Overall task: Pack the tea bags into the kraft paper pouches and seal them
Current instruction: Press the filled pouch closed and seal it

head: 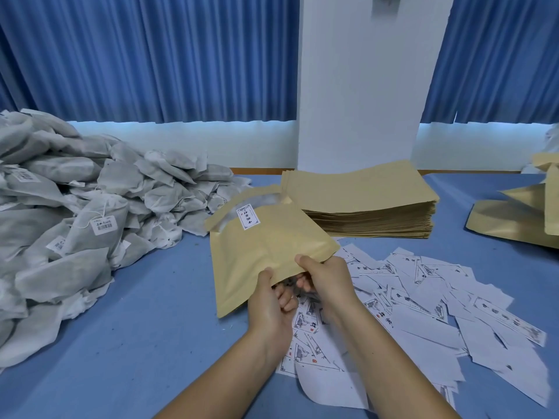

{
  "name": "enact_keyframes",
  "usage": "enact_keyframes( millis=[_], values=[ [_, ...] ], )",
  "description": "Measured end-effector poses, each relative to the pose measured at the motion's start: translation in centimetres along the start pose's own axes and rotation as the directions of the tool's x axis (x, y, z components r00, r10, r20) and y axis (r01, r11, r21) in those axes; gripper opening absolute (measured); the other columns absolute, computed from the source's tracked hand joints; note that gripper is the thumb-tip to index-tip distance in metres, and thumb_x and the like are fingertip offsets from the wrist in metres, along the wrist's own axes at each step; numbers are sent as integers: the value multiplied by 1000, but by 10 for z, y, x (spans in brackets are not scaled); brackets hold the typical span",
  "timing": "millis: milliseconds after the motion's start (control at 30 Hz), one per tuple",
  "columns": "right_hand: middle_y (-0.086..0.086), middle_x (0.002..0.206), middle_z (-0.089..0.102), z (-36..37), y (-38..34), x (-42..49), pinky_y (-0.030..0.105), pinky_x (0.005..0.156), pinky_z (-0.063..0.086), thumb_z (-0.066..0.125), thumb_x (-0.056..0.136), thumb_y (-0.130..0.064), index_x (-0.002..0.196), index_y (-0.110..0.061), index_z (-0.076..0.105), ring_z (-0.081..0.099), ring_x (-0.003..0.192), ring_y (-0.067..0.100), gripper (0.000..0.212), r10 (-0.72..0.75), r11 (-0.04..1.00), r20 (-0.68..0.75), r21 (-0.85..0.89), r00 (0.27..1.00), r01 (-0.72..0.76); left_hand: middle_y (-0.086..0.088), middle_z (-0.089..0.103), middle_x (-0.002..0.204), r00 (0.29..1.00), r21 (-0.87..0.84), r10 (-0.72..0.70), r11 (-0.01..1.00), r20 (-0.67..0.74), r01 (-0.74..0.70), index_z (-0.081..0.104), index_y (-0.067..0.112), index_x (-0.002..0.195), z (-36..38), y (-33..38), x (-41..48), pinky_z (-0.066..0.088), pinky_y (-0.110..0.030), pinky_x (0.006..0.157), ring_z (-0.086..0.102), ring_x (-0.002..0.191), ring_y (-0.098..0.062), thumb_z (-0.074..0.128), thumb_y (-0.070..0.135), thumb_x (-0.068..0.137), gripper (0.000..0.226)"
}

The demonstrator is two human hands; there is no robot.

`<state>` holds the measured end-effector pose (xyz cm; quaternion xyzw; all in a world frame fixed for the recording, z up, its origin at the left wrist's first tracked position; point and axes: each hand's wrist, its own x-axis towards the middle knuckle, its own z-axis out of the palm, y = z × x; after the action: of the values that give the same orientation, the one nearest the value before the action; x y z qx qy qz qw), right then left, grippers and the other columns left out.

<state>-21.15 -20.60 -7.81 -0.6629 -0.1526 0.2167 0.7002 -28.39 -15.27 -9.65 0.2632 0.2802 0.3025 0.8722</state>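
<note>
A kraft paper pouch (260, 252) with a clear window strip and a white label near its far end is held tilted above the blue table. My left hand (272, 303) grips its near edge from below, thumb on top. My right hand (326, 279) pinches the same edge just to the right. A large heap of grey-white tea bags (75, 225) with tags lies at the left. A stack of flat kraft pouches (363, 204) sits behind the held pouch.
Several white printed labels (438, 303) are strewn over the table under and right of my hands. More kraft pouches (520, 219) lie at the right edge. A white pillar (363, 86) and blue curtains stand behind the table (151, 328).
</note>
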Motion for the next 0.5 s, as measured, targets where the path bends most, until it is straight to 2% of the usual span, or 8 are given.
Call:
enact_keyframes(
  millis=[133,300,433,500],
  values=[
    [4,46,54,6,2,-4,19,39,36,63,87,-8,66,-4,58,42,37,14,22,-12,1000,122,-15,992,14,-3,37,42,998,30,-47,998,32,46,47,9,64,-1,2,2,24,-16,32,32,34,-9,45,22,99,38],
    [4,49,55,5,-1,-4,17,41,41,62,86,-3,67,-5,60,45,38,10,19,14,1000,74,18,997,-15,-5,41,56,998,91,-53,995,19,51,51,6,75,1,3,-1,24,-18,35,29,41,-9,44,17,97,26],
    [1,49,53,3,-2,-2,16,37,34,59,87,-5,74,-6,58,41,35,10,13,16,997,29,75,999,-18,4,28,45,999,-3,-27,1000,-27,27,45,13,71,-2,8,-5,24,-17,33,25,35,-7,46,14,96,25],
    [1,50,49,6,0,-3,17,38,31,58,87,-7,76,-7,57,40,36,11,12,-9,997,55,74,998,5,6,25,42,999,-2,-34,999,-23,34,43,14,70,-4,8,-6,24,-16,32,24,33,-6,47,12,97,27]
  ],
)
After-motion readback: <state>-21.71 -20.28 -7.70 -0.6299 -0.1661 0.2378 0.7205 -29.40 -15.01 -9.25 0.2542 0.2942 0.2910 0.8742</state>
